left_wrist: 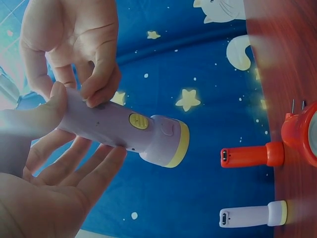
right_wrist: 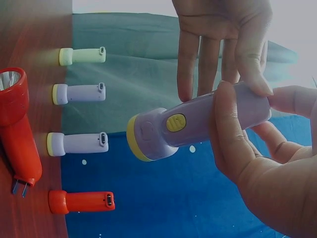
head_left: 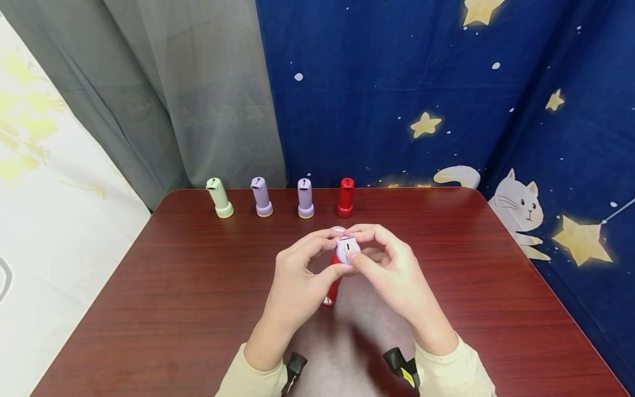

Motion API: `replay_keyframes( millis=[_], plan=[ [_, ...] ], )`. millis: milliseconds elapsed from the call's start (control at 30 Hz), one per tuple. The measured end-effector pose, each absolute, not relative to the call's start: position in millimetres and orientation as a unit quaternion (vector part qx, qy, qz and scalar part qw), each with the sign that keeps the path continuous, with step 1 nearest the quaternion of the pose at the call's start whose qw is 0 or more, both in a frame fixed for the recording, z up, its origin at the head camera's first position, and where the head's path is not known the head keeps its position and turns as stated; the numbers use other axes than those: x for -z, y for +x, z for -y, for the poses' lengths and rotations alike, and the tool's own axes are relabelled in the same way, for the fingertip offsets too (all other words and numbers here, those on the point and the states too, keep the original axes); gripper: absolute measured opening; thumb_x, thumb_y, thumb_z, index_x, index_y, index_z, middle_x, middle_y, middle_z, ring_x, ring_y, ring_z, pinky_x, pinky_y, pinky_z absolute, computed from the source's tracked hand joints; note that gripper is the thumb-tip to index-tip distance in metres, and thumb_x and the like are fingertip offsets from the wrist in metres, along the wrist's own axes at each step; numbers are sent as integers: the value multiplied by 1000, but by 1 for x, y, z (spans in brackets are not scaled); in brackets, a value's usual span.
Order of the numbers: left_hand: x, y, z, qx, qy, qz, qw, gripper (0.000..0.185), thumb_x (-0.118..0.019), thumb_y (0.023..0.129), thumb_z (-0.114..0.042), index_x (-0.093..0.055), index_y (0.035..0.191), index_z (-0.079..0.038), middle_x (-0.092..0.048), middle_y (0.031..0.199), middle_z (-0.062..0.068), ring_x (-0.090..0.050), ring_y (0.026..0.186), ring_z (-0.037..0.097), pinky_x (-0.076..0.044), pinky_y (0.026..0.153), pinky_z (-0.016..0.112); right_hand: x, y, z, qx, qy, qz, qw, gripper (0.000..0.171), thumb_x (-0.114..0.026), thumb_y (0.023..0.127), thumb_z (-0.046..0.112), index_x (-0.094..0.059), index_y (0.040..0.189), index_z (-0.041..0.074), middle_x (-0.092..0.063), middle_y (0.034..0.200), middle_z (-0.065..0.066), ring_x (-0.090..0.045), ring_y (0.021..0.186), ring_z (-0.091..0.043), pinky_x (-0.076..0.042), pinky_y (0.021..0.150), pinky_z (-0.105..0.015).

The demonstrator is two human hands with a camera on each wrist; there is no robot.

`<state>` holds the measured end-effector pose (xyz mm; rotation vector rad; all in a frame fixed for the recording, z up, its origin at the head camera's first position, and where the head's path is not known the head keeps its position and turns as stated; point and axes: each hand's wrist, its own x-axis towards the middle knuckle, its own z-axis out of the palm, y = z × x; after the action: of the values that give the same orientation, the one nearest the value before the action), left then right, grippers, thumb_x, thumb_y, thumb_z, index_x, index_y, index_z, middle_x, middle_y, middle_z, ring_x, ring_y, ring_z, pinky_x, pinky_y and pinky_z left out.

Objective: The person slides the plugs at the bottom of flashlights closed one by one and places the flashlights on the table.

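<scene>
Both hands hold a light purple flashlight (left_wrist: 104, 121) above the table, its tail end turned up toward the head camera. It has a yellow ring round its head and a yellow switch (right_wrist: 176, 122) on its side. My left hand (head_left: 297, 275) grips the tail end between thumb and fingers. From the other side my right hand (head_left: 394, 273) pinches the same end, its thumb at the tail face. Below the hands a larger red flashlight (right_wrist: 22, 144) lies on the table, two metal plug prongs out at its tail; the hands partly cover it in the head view.
Along the far edge of the brown table (head_left: 198, 309) stand a pale green flashlight (head_left: 219, 197), two purple flashlights and a small red flashlight (head_left: 345, 197), each head down. Behind them hang a grey curtain (head_left: 223, 99) and a blue curtain (head_left: 357, 99) with stars.
</scene>
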<state>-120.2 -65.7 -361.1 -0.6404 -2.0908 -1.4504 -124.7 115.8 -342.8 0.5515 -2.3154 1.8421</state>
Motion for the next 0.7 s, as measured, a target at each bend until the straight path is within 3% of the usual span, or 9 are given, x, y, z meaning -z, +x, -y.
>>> replay_keyframes(
  millis=[367,700],
  plan=[
    [361,-119,66,528,-223,781,248,38,-95,77,-7,-81,112,-5,-79,124,1,-74,121,12,-58,105,27,345,-124,-116,-614,196,761,68,20,-71,94,-3,-70,113,2,-69,133,-14,-74,105,-13,-64,86,-24],
    [361,-118,66,519,-215,788,251,39,-96,77,-9,-80,113,-8,-80,121,1,-75,116,13,-61,102,30,345,-123,-115,-618,196,758,65,22,-69,96,-3,-69,117,1,-68,134,-16,-76,98,-17,-65,83,-25]
  ],
)
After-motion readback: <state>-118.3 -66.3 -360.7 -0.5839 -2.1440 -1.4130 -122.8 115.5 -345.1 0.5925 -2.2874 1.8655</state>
